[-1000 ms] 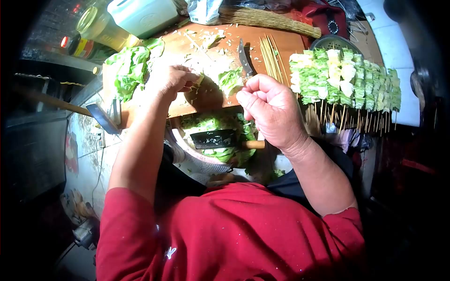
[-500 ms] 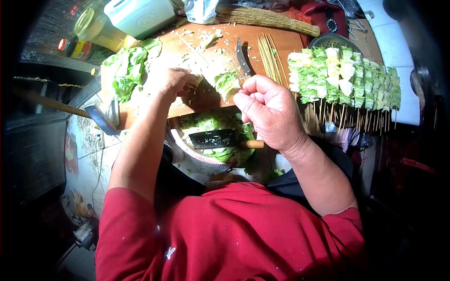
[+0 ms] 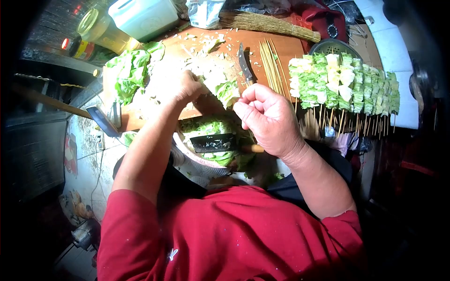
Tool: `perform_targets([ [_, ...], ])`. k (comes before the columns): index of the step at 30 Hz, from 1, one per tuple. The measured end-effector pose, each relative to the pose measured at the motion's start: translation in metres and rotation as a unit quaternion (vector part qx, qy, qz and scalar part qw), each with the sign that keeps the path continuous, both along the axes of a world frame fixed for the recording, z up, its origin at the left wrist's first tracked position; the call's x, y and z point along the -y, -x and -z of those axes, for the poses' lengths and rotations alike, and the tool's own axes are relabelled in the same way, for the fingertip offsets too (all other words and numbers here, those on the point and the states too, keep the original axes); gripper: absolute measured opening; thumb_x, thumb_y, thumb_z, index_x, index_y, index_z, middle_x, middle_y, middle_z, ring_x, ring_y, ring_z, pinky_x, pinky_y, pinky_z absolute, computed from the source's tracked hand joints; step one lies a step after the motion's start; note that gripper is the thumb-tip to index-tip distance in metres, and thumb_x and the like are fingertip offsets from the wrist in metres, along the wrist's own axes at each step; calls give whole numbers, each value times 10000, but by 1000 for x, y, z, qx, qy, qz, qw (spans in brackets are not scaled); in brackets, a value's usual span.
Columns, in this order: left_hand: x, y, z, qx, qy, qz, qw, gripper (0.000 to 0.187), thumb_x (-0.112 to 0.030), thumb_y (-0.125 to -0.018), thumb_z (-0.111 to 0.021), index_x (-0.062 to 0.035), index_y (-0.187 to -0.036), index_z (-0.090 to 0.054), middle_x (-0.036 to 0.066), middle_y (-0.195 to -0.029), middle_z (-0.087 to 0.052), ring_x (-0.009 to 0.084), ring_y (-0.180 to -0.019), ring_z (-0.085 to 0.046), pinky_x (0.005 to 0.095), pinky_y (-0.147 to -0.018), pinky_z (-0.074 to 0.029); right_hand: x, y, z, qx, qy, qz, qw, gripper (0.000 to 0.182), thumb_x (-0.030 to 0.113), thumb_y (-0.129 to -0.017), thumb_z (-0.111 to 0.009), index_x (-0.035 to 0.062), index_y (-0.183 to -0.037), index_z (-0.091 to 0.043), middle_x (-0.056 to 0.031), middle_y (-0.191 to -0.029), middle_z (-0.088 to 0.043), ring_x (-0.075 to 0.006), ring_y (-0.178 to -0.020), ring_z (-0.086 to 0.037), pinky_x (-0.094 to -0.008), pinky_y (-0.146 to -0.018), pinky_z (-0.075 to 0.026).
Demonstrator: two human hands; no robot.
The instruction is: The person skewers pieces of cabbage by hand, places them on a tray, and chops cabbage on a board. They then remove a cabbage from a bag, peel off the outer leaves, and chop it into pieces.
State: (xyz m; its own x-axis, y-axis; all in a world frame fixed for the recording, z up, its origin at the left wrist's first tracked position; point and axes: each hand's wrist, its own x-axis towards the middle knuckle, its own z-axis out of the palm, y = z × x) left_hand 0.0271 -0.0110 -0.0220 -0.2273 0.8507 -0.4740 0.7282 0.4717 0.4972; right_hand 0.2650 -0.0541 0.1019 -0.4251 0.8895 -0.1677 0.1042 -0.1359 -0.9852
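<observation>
My right hand (image 3: 271,119) is closed in a pinch beside a pale green cabbage leaf piece (image 3: 228,92). The piece appears threaded on a skewer whose end is in those fingers, though the stick barely shows. Close to its left side, my left hand (image 3: 186,87) is bent over the board with curled fingers at the cabbage. Its fingertips are partly hidden and washed out by glare; they seem to pinch a leaf. A knife (image 3: 244,63) and a bundle of bare bamboo skewers (image 3: 271,63) lie beyond my right hand. Finished cabbage skewers (image 3: 344,84) are stacked at the right.
Loose cabbage leaves (image 3: 127,75) lie at the board's (image 3: 187,112) left end. Below its front edge, a cleaver (image 3: 213,143) rests across a tub (image 3: 197,159) of cabbage. A jar (image 3: 101,30), a white jug (image 3: 143,18) and a straw broom (image 3: 267,22) line the back.
My left hand has moved right, closer to the leaf piece by my right fingers. The right hand keeps its pinch and has shifted slightly down in view with the piece.
</observation>
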Motion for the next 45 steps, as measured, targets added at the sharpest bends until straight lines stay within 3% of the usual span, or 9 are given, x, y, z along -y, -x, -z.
perform_targets([
  [2,-2,13,57,54,-64,5,996,449,-201,-644,-751,-21,-1043,-649,181,-898,-689,275,-824,-674,347,-760,-521,0,-1,-2,20,12,-44,999,84,94,-906,-586,30,-892,-533,15,-758,-551,-43,-638,-527,-187,-574,-425],
  [6,3,8,18,124,-76,-68,987,399,-119,-689,-712,23,-1051,-624,169,-913,-678,257,-825,-673,338,-743,-529,1,1,1,19,7,-44,999,78,89,-905,-584,32,-885,-534,16,-760,-552,-44,-635,-525,-185,-571,-422],
  [8,6,-3,-45,358,-102,-228,899,214,-7,-746,-658,51,-949,-624,134,-837,-658,225,-761,-656,323,-692,-538,3,3,4,-16,17,-8,1000,83,79,-856,-606,13,-821,-568,-4,-661,-591,-37,-605,-532,-223,-548,-436],
  [9,2,4,-43,503,-142,-260,812,90,50,-794,-623,54,-883,-608,107,-783,-627,186,-690,-620,301,-656,-544,3,4,5,-19,15,-10,1000,83,79,-856,-606,13,-821,-568,-4,-661,-591,-37,-605,-532,-223,-548,-436],
  [12,-2,18,-44,651,-211,-318,657,130,-42,-809,-691,0,-872,-586,75,-791,-614,165,-683,-597,302,-678,-545,1,7,5,-15,19,-23,999,78,71,-860,-601,15,-823,-562,12,-662,-572,-30,-611,-516,-215,-547,-425],
  [18,8,24,-58,670,-257,-369,591,212,-62,-818,-698,-70,-973,-554,55,-918,-619,153,-826,-602,291,-709,-537,3,15,5,20,34,-62,997,61,78,-899,-589,32,-887,-550,27,-749,-544,-39,-619,-518,-184,-558,-418],
  [22,17,31,-61,685,-262,-349,583,199,-15,-863,-628,23,-1045,-558,102,-954,-628,174,-853,-616,263,-768,-532,6,22,7,-2,30,-48,998,70,81,-873,-591,28,-843,-556,31,-664,-547,-20,-604,-477,-209,-539,-396],
  [34,23,41,-67,636,-262,-290,665,228,-31,-892,-598,-5,-1116,-563,74,-992,-637,142,-874,-606,242,-796,-512,6,27,7,-16,48,-64,997,71,86,-886,-581,32,-861,-542,41,-674,-534,-10,-600,-462,-199,-531,-382],
  [45,21,36,-68,615,-280,-317,665,248,-37,-894,-599,-10,-1137,-559,71,-1007,-633,145,-878,-605,255,-813,-510,7,26,7,-11,23,-59,998,77,87,-884,-585,30,-851,-543,31,-663,-547,-21,-590,-483,-202,-534,-396],
])
